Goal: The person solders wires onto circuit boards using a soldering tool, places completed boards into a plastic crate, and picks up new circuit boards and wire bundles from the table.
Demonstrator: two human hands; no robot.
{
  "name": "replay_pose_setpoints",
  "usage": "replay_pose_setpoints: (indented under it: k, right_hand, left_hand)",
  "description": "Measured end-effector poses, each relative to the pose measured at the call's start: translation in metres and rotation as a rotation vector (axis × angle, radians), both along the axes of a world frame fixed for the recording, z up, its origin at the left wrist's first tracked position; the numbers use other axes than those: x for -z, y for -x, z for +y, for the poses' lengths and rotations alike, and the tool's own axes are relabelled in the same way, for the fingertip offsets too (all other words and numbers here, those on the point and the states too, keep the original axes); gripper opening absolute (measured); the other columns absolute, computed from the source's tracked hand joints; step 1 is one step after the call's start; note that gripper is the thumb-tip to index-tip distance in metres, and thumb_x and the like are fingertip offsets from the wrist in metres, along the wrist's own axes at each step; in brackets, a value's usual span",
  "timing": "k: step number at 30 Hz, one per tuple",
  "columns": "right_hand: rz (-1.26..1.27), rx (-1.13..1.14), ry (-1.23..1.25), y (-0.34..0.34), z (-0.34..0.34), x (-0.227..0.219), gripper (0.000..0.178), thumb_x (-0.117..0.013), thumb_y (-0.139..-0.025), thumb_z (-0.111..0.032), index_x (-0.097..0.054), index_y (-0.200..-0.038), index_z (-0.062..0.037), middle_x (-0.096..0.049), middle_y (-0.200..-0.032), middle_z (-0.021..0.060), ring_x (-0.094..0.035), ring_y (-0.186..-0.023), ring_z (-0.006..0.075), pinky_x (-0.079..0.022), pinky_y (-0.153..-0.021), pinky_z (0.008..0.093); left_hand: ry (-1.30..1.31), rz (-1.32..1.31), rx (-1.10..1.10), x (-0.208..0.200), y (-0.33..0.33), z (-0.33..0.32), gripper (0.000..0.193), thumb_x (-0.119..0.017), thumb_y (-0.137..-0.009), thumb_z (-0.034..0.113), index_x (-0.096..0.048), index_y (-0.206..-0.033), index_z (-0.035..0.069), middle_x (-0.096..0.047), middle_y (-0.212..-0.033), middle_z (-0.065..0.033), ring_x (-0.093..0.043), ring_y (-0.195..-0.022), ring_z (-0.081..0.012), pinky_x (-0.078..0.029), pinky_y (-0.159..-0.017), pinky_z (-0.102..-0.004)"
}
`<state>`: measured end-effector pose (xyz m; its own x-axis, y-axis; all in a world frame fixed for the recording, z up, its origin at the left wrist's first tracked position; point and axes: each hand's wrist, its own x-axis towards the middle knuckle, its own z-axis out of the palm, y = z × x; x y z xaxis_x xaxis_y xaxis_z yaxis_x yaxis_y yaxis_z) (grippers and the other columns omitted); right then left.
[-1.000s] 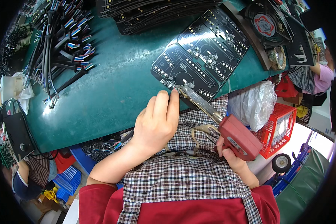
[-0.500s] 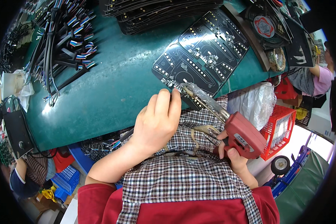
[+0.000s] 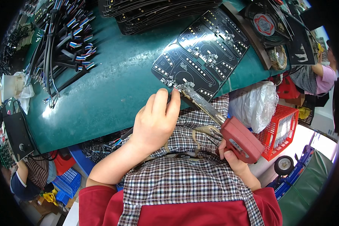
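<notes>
My left hand (image 3: 154,119) is closed in a pinch at the near left edge of a black circuit board panel (image 3: 211,71). A dark cable (image 3: 127,134) runs through it, its rear end sticking out behind the palm and its front end mostly hidden by the fingers. My right hand (image 3: 234,161) grips a red soldering gun (image 3: 242,139) from below, by a handle that is largely hidden. The gun's long metal barrel points up and left, and its tip meets the small parts beside my left fingertips. White components dot the panel, which lies slanted on the green table (image 3: 101,124).
A stack of black boards (image 3: 158,17) stands at the back. Bundled cables with bare coloured ends (image 3: 73,49) lie to the left. A fan (image 3: 265,24) sits at the back right, and a red crate (image 3: 280,130) stands below the table's right side. Other people work at both sides.
The soldering gun has shifted slightly left and down, its tip staying near my left fingertips. My left hand and the panel have moved only a little to the left.
</notes>
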<state>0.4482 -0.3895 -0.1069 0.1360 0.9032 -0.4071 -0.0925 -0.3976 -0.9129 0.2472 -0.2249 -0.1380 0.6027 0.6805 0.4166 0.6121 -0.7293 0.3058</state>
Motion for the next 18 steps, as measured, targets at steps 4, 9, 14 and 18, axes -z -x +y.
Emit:
replay_pose_setpoints:
  k: [4,9,14,18]
  right_hand:
    - [-0.014,0.001,-0.028,0.002,0.004,-0.001,0.071,-0.069,-0.076,-0.009,-0.032,-0.134,0.0064,-0.061,-0.099,0.0106,-0.059,-0.079,0.0109,-0.050,-0.068,0.0238]
    - [-0.221,-0.114,-0.024,-0.003,0.001,0.002,0.070,-0.070,-0.076,-0.009,-0.034,-0.133,0.0068,-0.062,-0.101,0.0111,-0.060,-0.078,0.0106,-0.050,-0.069,0.0235]
    - [-0.591,-0.357,-0.083,-0.009,-0.007,0.010,0.067,-0.071,-0.076,-0.013,-0.037,-0.131,0.0056,-0.062,-0.102,0.0128,-0.059,-0.071,0.0100,-0.048,-0.067,0.0221]
    - [-0.081,0.015,-0.087,0.006,0.007,-0.003,0.063,-0.068,-0.080,-0.028,-0.039,-0.126,0.0035,-0.057,-0.111,0.0172,-0.055,-0.062,0.0127,-0.045,-0.057,0.0229]
  left_hand:
    - [0.003,0.009,-0.002,0.001,0.001,-0.002,0.039,-0.057,-0.064,0.004,-0.058,-0.103,-0.003,-0.049,-0.088,-0.0102,-0.052,-0.067,-0.0157,-0.047,-0.051,-0.0220]
    - [-0.012,0.011,0.007,0.000,0.002,0.000,0.039,-0.057,-0.065,0.004,-0.058,-0.103,-0.003,-0.050,-0.088,-0.0103,-0.052,-0.068,-0.0157,-0.048,-0.051,-0.0220]
    - [-0.027,0.014,0.014,-0.001,0.001,0.001,0.037,-0.057,-0.065,0.005,-0.058,-0.101,-0.003,-0.050,-0.087,-0.0100,-0.052,-0.067,-0.0155,-0.047,-0.050,-0.0216]
    - [-0.039,0.045,0.014,-0.002,-0.001,0.001,0.035,-0.058,-0.066,0.005,-0.058,-0.100,-0.004,-0.050,-0.086,-0.0092,-0.050,-0.065,-0.0145,-0.046,-0.048,-0.0206]
